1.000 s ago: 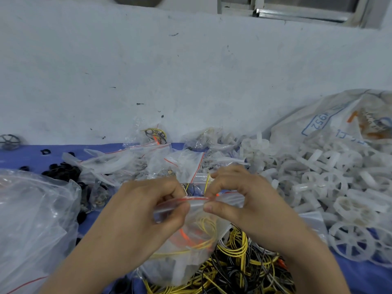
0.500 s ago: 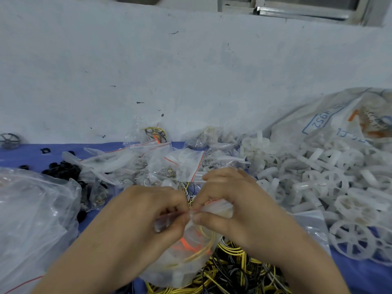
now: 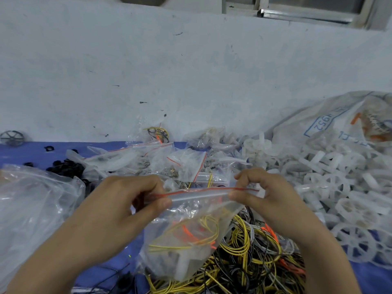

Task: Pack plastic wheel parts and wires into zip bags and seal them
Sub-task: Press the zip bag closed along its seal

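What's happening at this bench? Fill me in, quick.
A person is closing a zip bag: the left hand and the right hand each pinch one end of its red-lined top, stretched taut between them. Inside sit yellow and orange wires. Beneath the bag lie loose wires, and white plastic wheels are heaped to the right.

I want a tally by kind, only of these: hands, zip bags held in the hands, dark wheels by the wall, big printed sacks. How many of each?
Hands: 2, the left hand and the right hand
Held zip bag: 1
Lone dark wheel by the wall: 1
Big printed sack: 1
Total: 5
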The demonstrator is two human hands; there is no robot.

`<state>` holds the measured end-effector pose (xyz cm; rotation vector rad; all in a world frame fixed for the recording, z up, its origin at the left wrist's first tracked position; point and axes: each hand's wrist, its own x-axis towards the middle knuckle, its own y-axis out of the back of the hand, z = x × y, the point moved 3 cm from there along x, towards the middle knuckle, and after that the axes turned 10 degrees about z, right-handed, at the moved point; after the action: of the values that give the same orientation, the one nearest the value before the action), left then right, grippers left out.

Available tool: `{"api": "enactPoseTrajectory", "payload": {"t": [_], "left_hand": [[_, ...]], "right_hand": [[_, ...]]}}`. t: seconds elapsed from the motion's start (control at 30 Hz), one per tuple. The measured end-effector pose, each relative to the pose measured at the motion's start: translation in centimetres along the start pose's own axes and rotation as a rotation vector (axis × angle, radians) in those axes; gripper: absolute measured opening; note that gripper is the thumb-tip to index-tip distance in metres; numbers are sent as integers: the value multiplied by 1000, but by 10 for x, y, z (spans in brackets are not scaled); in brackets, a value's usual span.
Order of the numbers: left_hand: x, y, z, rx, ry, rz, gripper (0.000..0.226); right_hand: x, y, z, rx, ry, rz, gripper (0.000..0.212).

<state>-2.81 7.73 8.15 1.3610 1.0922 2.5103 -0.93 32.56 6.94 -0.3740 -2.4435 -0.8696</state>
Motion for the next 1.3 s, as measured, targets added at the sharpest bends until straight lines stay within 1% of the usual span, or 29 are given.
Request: {"api": "enactPoseTrajectory", "payload": {"t": [0.07,0.27,0.37,0.43,0.5,0.57,0.6,0.63,0.67,0.77,0.83,0.9,0.97,1.03,1.1,1.17,1.2,1.23,1.3], "left_hand": [[0,2,-2,-10,30,0,26],[-2,13,-6,-72,113,55,29],[-3,17,-8,-112,127,89,31],[-3,18,-10,-130,177,88,30],[-5,19,-8,-138,236,72,28],[-7,19,-4,-73,265,46,16],[-8,17,0,4,251,14,24],[-9,12,6,100,230,-30,36],[-8,3,13,155,200,-66,41],[0,-20,36,93,57,-120,30],[4,-27,44,67,-24,-77,30],[4,-25,51,37,-51,-29,29],[-3,-20,53,30,-35,3,35],[-10,-10,48,23,29,61,41],[-16,1,40,-50,141,59,42],[-19,7,46,-212,211,-49,37],[-19,8,51,-332,266,-125,34],[-16,8,57,-476,370,-191,33],[-2,8,60,-693,657,-240,35]], "right_hand": [[1,2,9,3,-37,-9,32],[3,-2,18,42,-31,45,51],[3,-3,19,49,-43,117,55],[3,-3,18,62,-46,173,60],[3,-6,12,77,-19,212,60],[2,-15,3,128,30,158,56],[2,-21,-2,169,57,108,54],[2,-25,-6,209,84,52,54],[0,-29,-9,237,109,3,54],[1,-29,-18,325,145,-83,61],[1,-24,-18,372,136,-91,62],[3,-18,-19,375,123,-91,52],[2,-9,-21,428,101,-69,41],[2,9,-4,468,68,68,37],[9,21,22,491,6,162,38],[15,23,47,644,-130,214,41],[14,26,52,672,-131,212,36],[12,28,47,687,-107,204,33],[3,27,21,729,-13,128,45]]}}
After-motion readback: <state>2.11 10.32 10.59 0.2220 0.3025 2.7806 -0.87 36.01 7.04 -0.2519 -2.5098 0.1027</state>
